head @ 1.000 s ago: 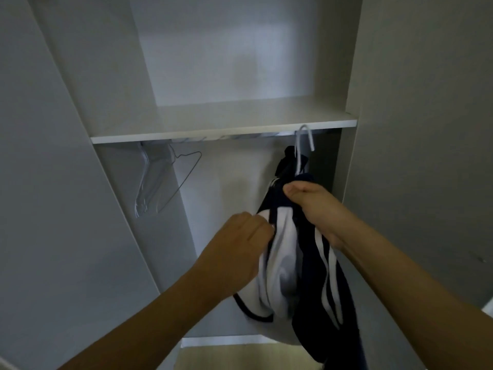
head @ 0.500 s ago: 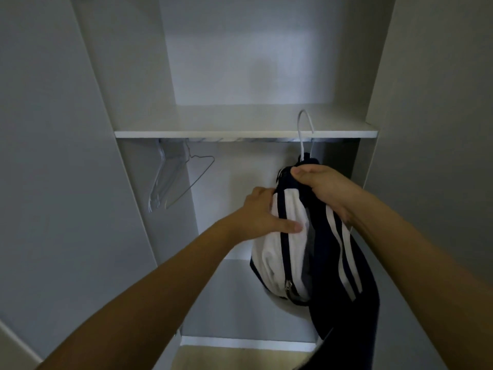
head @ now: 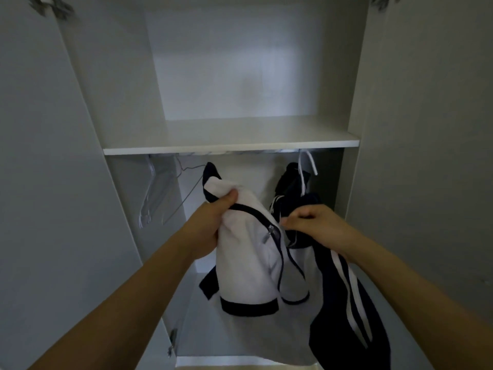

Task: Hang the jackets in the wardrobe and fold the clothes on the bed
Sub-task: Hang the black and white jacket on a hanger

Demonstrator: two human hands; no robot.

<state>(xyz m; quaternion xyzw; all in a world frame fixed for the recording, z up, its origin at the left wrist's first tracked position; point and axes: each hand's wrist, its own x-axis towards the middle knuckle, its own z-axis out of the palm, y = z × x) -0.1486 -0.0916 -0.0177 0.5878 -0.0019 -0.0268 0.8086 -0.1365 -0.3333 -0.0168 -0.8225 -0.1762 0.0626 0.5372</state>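
Head view: looked up into an open wardrobe [head: 120, 102], doors swung out to either side of both forearms. Left hand [head: 213, 222] gripped the white front panel of the jacket [head: 248, 263], thumb curled over the fabric near the navy collar, pulling it out leftward. Right hand [head: 317, 225] pinched the opposite zipper edge, fingers curled tight on the cloth. Zipper [head: 270, 231] lay open between the two hands, its pull dangling just beside the right fingertips. Jacket spread between the hands and hung below them; navy sleeve with white stripes [head: 346, 289] draped under the right forearm. White hanger [head: 306, 166] above the right hand, hook up under the shelf [head: 229, 148]; cannot tell whether seated on the rail. Navy collar part bunched around the hanger neck. Two bare hangers [head: 160, 193], one clear plastic and one wire, hung up and left of the left hand, well apart from the jacket.
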